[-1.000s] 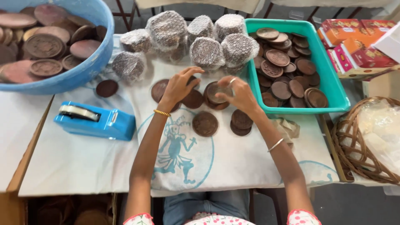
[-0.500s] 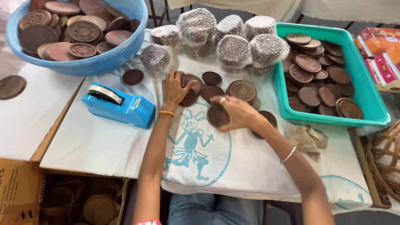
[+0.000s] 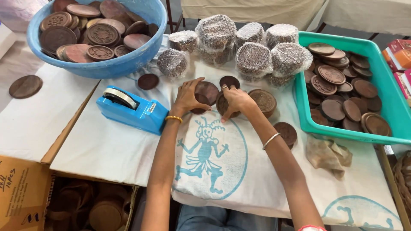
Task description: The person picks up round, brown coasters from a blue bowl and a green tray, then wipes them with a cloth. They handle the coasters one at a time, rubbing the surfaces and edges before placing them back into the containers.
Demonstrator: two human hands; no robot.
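Note:
My left hand rests on a brown carved wooden disc lying on the white printed cloth. My right hand grips another brown disc beside it, tilted on edge. A small dark disc lies just beyond my right fingers. A short stack of discs sits to the right of my right hand, and a flat disc lies by my right forearm.
A blue tape dispenser stands left of my left hand. Behind are bubble-wrapped bundles, a blue bowl of discs at far left and a teal tray of discs at right. An open cardboard box sits at lower left.
The view shifted so the table sits more to the right. My hands have come together over the discs; my right hand picked up a disc and tilted it.

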